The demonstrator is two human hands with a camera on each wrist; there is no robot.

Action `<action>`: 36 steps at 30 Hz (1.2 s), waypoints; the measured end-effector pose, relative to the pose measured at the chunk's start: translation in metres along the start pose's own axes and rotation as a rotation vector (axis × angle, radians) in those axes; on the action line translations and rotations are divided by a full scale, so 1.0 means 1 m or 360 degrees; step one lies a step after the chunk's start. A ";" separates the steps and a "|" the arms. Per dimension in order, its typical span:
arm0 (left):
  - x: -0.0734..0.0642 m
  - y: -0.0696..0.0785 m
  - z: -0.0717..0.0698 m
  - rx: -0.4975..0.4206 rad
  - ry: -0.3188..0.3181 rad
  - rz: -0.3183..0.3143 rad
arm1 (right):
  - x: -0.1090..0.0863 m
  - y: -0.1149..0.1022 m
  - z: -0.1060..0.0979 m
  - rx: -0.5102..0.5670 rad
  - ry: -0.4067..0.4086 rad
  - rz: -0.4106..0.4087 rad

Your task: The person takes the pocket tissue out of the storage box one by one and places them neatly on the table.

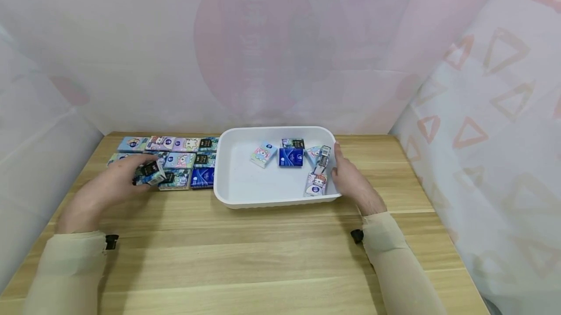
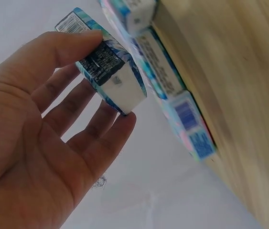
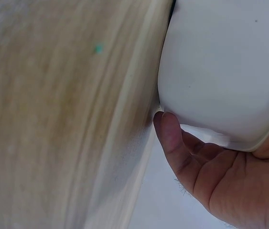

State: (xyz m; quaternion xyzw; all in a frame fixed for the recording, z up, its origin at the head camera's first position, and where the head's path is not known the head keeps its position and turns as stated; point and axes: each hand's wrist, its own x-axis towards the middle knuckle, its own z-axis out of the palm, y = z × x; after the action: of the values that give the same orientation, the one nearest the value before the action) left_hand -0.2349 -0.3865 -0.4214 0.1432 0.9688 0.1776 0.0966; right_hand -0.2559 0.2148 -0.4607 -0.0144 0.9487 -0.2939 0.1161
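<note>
In the head view my left hand (image 1: 118,181) pinches a small dark tissue pack (image 1: 150,173) above the left part of the rows of packs. Up close in the left wrist view, the thumb lies across the tissue pack's (image 2: 108,67) printed face and the fingertips support it from behind. My right hand (image 1: 350,176) holds the right end of a white plastic tub (image 1: 245,183). From the right wrist view, curled fingers (image 3: 172,136) reach along the tub's outer wall (image 3: 220,71) down to its bottom corner.
Rows of tissue packs (image 1: 179,160), in blue, purple and dark prints, lie left of the tub. Several more lie loose inside it, among them a deep blue pack (image 1: 290,157) and a pastel pack (image 1: 263,154). Fabric walls (image 1: 263,52) border the wooden table (image 1: 236,266).
</note>
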 end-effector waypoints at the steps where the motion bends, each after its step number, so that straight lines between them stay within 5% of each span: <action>1: -0.001 -0.003 0.000 -0.0003 -0.0003 -0.0003 | 0.000 0.000 0.000 0.0003 -0.0002 0.0002; 10: -0.004 -0.021 0.001 0.0005 -0.0040 -0.0012 | 0.000 0.000 0.000 -0.0006 0.0004 -0.0002; 21: -0.004 -0.025 0.008 0.0173 -0.0056 0.0030 | 0.000 0.001 0.000 0.0003 0.0012 0.0000; 36: -0.001 -0.027 0.016 0.0220 -0.0012 0.0072 | 0.000 0.001 0.000 0.0001 0.0027 -0.0009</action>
State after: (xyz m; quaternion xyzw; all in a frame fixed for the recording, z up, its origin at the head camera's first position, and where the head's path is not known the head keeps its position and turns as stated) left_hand -0.2365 -0.4059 -0.4459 0.1722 0.9749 0.1118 0.0862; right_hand -0.2557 0.2155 -0.4609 -0.0146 0.9494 -0.2947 0.1074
